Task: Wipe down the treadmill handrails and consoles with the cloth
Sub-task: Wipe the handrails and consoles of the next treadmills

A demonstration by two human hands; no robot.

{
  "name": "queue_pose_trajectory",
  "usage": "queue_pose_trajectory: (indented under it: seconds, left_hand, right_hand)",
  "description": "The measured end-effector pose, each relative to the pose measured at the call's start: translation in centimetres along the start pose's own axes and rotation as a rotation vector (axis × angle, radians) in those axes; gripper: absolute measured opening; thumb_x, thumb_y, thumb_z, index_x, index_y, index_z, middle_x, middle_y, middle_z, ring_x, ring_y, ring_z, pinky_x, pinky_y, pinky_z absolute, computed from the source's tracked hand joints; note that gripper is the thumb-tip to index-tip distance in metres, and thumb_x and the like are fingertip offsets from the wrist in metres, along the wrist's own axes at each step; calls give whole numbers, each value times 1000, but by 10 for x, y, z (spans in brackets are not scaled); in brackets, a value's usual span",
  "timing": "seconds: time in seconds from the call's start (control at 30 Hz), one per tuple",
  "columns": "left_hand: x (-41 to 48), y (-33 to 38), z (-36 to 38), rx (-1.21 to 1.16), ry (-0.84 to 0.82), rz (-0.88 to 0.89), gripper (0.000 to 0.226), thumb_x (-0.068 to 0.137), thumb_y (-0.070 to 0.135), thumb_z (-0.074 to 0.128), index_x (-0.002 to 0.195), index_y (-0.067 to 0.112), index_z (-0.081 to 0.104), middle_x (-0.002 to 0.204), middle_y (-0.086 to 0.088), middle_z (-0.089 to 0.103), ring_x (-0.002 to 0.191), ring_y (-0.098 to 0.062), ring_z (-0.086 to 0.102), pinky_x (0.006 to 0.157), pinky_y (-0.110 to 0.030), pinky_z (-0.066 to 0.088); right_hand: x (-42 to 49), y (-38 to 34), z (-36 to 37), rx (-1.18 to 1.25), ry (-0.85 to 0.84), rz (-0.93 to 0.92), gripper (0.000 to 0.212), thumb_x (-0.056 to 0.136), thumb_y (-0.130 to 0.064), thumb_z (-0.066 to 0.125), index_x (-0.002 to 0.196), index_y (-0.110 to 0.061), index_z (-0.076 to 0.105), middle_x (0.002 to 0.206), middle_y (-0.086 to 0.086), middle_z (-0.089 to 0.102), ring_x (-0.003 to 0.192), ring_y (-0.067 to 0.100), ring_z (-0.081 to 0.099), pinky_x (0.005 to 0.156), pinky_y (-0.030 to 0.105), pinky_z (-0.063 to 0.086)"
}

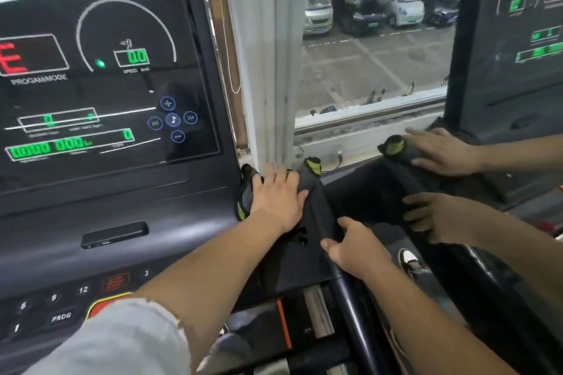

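Pressing down on a dark cloth (309,181) with yellow-green trim, the person's left hand (278,196) is lying flat with fingers straight and spread, its grip open and closing on nothing. The cloth is draping over the right-hand corner of the treadmill console (106,85), where the top of the handrail (347,298) is meeting it. The right hand (355,248) is sitting lower on that dark handrail, its grip closing round the rail with fingers curling over the far side and the thumb on the near side. A grey sleeve (122,338) is covering the left upper arm at the bottom edge. The console screen is glowing with green digits and a red letter, and numbered buttons (61,316) are showing below it. Behind the cloth, a window (374,70) is looking out on parked cars (402,0). At the right, a glossy surface is mirroring both hands and the cloth as a reflection (441,152), beside a second lit console (518,39).
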State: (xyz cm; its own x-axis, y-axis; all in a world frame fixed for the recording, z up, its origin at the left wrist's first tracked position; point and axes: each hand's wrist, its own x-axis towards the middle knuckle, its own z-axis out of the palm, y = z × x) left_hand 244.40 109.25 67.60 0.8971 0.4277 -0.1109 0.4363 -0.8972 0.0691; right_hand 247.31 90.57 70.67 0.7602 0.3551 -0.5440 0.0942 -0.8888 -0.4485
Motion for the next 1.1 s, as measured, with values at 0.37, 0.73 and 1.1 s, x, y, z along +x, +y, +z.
queue_pose_trajectory:
  seconds: [0.37,0.73,1.1]
  left_hand:
    - [-95,-22,26,-57,19,391,58,103,49,41,153,20,44,163,-1,37,149,-18,38,119,-45,36]
    - [-82,1,13,-94,0,208,57,107,48,29,153,16,39,167,-1,25,154,-19,26,124,-43,24]
    - [-134,10,-6,-102,-35,237,44,90,57,38,112,23,56,126,2,62,115,-22,52,93,-39,39]
  right_hand:
    - [6,2,-3,-8,3,-5,47,76,-41,69,122,-33,60,110,-7,69,106,23,64,90,41,54]
    - [2,6,4,0,25,-1,71,88,-49,66,152,-36,41,143,-3,59,129,25,57,104,44,49]
    - [2,8,0,-2,24,-31,70,86,-32,65,152,-32,43,137,-3,62,122,25,59,97,40,50]
